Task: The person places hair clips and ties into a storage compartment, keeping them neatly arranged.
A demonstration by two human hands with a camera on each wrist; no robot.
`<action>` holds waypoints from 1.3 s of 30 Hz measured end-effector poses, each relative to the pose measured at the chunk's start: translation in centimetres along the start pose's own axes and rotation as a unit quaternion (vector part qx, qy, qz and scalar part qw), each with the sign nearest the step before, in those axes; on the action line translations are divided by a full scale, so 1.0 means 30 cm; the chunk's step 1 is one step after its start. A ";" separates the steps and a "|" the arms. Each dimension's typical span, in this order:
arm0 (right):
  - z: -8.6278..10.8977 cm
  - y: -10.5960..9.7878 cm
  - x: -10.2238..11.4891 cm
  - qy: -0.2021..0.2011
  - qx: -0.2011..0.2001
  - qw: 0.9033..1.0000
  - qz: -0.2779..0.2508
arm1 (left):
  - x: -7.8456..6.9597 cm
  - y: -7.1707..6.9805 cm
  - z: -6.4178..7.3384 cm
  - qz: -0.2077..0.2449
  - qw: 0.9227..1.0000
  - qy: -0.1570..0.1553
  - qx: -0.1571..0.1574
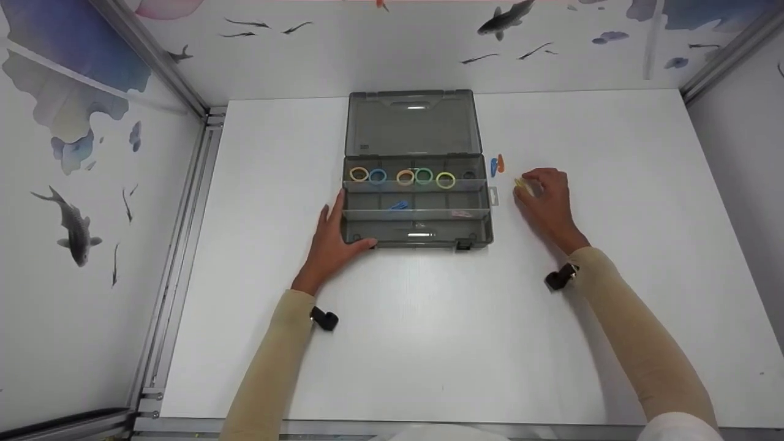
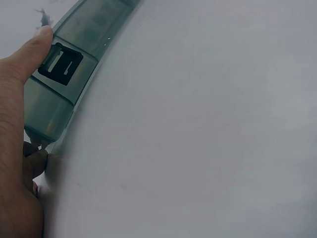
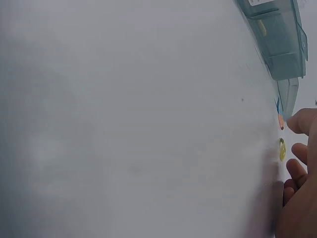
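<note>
A grey see-through compartment box (image 1: 419,231) stands with its lid (image 1: 414,127) folded back. My left hand (image 1: 329,245) rests against its front left corner, the thumb along the front wall and the fingers along the left side. At the box's right, my right hand (image 1: 548,199) is bent over a yellow hair clip (image 3: 282,149), fingertips close around it. In the right wrist view, a gap separates thumb and forefinger. Beside the box lie a blue clip (image 1: 493,167) and an orange clip (image 1: 501,163).
Coloured rings, like hair ties, sit in the back row, among them a yellow ring (image 1: 446,180). The middle row holds blue clips (image 1: 399,205) and pink clips (image 1: 461,214). A front latch (image 1: 463,244) sticks out. Printed panels wall the white table (image 1: 404,355).
</note>
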State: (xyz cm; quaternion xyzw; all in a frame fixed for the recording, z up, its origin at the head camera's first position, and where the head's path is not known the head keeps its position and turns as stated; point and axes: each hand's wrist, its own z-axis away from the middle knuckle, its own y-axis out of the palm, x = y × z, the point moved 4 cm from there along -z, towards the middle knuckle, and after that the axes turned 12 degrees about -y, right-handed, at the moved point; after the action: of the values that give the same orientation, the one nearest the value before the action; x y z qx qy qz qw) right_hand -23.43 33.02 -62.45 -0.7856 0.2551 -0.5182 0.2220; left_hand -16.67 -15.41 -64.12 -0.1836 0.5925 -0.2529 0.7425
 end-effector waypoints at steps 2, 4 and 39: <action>0.010 0.001 -0.007 0.011 0.004 1.000 0.009 | -0.001 0.002 0.001 -0.002 1.000 -0.001 0.001; 0.017 0.003 -0.010 0.019 0.006 1.000 0.013 | -0.004 0.002 0.002 -0.003 1.000 0.000 0.000; 0.003 -0.008 -0.010 0.022 -0.009 0.999 0.022 | -0.009 -0.005 0.002 -0.001 1.000 -0.018 0.007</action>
State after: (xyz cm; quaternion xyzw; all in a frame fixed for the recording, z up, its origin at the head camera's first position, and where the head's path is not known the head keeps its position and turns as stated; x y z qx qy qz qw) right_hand -23.39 33.39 -62.54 -0.7697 0.2821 -0.5284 0.2211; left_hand -16.69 -15.37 -63.81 -0.1837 0.5768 -0.2547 0.7542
